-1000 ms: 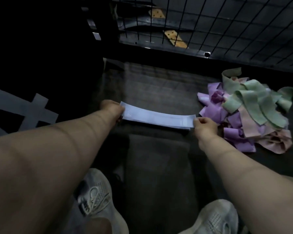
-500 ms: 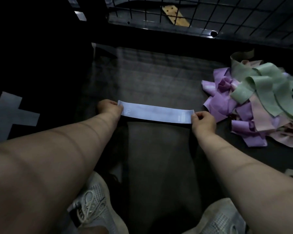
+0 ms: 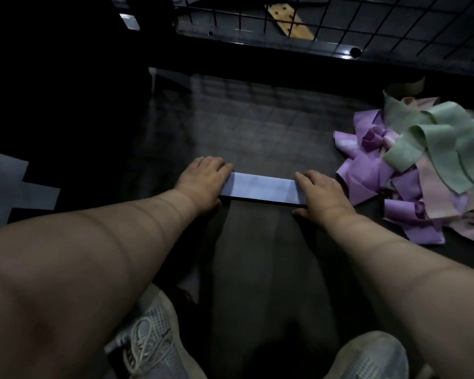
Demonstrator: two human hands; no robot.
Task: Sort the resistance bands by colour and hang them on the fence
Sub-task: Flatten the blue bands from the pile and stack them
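At the bottom of the frame a pale left shoe [image 3: 148,348] and right shoe [image 3: 367,356] stand on a dark grey mat [image 3: 257,119], in a dim room. Two bare forearms reach up the frame from the lower corners.

At mid-frame a blue band [image 3: 260,188] lies flat on the mat. Its long axis runs left to right, the right end sitting slightly lower in the frame than the left. The left hand [image 3: 203,179] rests palm down on its left end and the right hand [image 3: 320,190] on its right end. Both hands have straight fingers and lie spread apart, one at each end, gripping nothing.

Just beside the right hand, at the right edge of the frame, a pile of bands [image 3: 422,173] lies tangled, with purple ones nearest the hand, green on top and pink beneath. To the left the mat ends at black floor, where a grey tape cross [image 3: 8,184] sits at the frame's left edge.

Beyond the band, bare mat stretches up the frame to a dark metal rail [image 3: 257,43]. The wire fence [image 3: 394,23] rises from that rail across the top, and a wooden strip [image 3: 290,20] shows behind its grid.
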